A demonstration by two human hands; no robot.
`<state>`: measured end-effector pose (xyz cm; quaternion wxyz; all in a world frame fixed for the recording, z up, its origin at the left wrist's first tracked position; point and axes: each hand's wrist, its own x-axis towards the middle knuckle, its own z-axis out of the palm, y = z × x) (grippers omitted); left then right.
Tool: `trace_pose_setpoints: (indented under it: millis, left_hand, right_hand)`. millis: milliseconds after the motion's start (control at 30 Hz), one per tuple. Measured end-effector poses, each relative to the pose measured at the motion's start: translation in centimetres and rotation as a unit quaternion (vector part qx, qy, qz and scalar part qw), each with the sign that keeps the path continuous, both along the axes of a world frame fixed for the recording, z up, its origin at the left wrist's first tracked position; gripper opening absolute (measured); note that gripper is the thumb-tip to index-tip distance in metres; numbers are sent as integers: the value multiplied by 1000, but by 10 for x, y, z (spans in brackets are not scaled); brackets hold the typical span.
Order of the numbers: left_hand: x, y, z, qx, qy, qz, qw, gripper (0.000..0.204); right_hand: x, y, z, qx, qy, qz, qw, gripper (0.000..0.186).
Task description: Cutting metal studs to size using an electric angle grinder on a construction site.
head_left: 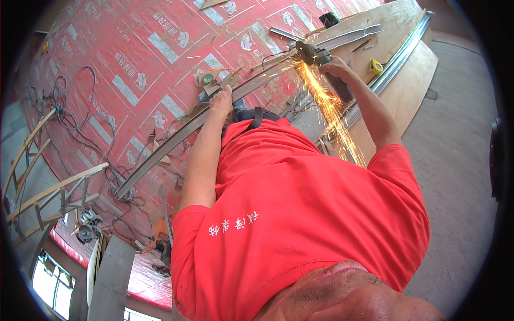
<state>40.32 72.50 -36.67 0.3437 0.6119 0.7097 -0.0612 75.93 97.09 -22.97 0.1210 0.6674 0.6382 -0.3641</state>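
My left hand is closed on a long metal channel, which runs diagonally from the lower left toward the upper right. My right hand grips an angle grinder. Its disc is at the channel's upper part, and a dense stream of orange sparks sprays from there downward past my right forearm. A green roll of tape lies just above my left hand. A yellow tape measure rests to the right of my right hand.
Plywood boards with more metal strips lie at the right beside grey flooring. Red printed sheeting covers the ground on the left, with tangled cords, wooden frames and a power tool.
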Motion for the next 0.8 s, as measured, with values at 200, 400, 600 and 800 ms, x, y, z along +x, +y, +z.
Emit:
trace_pose_setpoints:
  millis: [200,400,600,800]
  left_hand:
    - [1,2,4,-5,-3,4,1000,46]
    - [0,2,5,-18,-5,2,1000,46]
    - [-2,4,0,-7,-7,6,1000,40]
    - [-4,4,-2,-10,-7,-16,1000,41]
  right_hand:
    - [0,6,0,-7,10,4,1000,36]
    - [-8,5,8,-15,42,16,999,37]
    - [-19,-2,20,3,37,-2,999,37]
    - [-21,-4,29,20,42,-22,999,38]
